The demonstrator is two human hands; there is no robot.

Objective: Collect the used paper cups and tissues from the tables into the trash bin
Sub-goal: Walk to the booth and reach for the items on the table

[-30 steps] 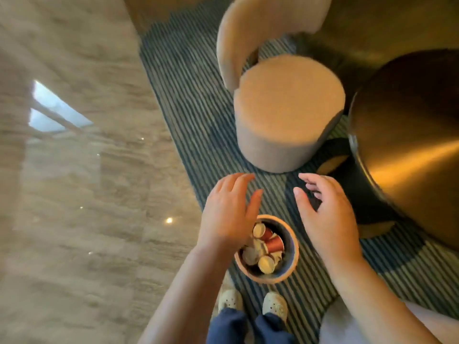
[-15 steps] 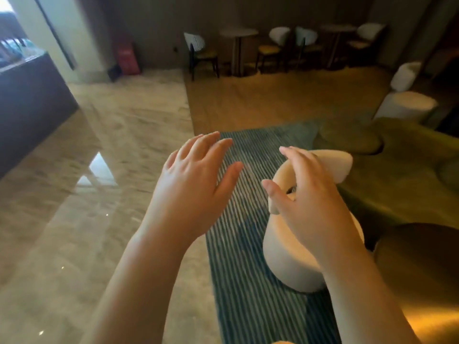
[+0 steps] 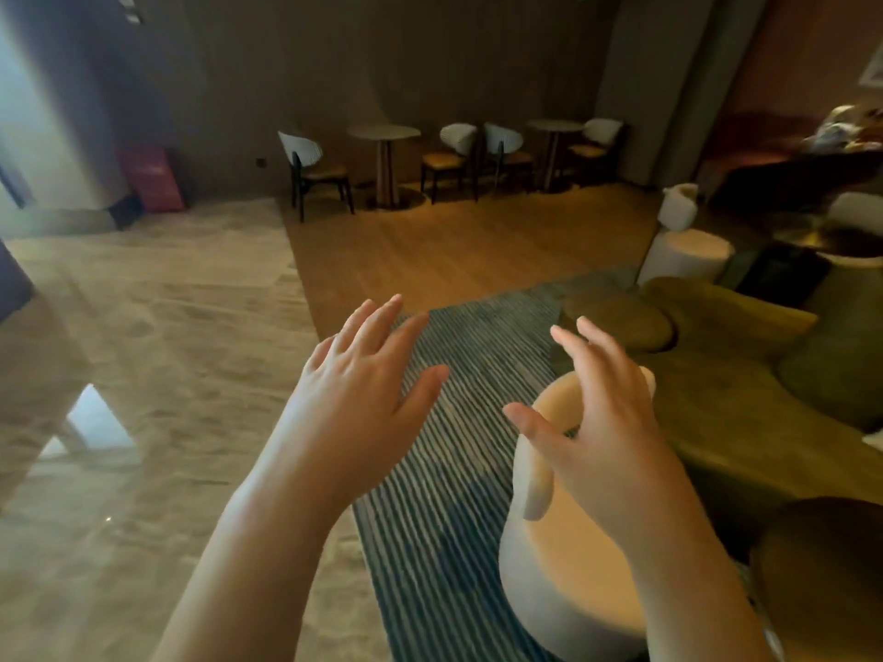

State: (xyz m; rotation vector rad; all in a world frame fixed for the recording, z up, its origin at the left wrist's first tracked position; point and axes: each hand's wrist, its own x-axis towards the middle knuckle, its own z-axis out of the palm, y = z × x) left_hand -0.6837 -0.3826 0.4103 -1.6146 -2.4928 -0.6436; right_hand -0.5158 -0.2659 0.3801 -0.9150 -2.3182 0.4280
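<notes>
My left hand (image 3: 363, 389) is raised in front of me with straight, spread fingers and holds nothing. My right hand (image 3: 602, 422) hovers beside it, fingers also spread and empty, in front of a cream round chair (image 3: 564, 585). No trash bin, paper cup or tissue is in view. Two small round tables (image 3: 383, 132) (image 3: 554, 125) stand far back by the wall; I cannot tell whether anything lies on them.
A striped blue-grey rug (image 3: 454, 470) runs ahead between glossy marble floor (image 3: 143, 375) on the left and a green sofa (image 3: 745, 389) on the right. A dark round table (image 3: 822, 575) sits at lower right. Chairs (image 3: 313, 169) flank the far tables.
My view has lifted from the bin of cups at my feet to the room ahead. Both hands stayed open and empty and now hover higher in the view.
</notes>
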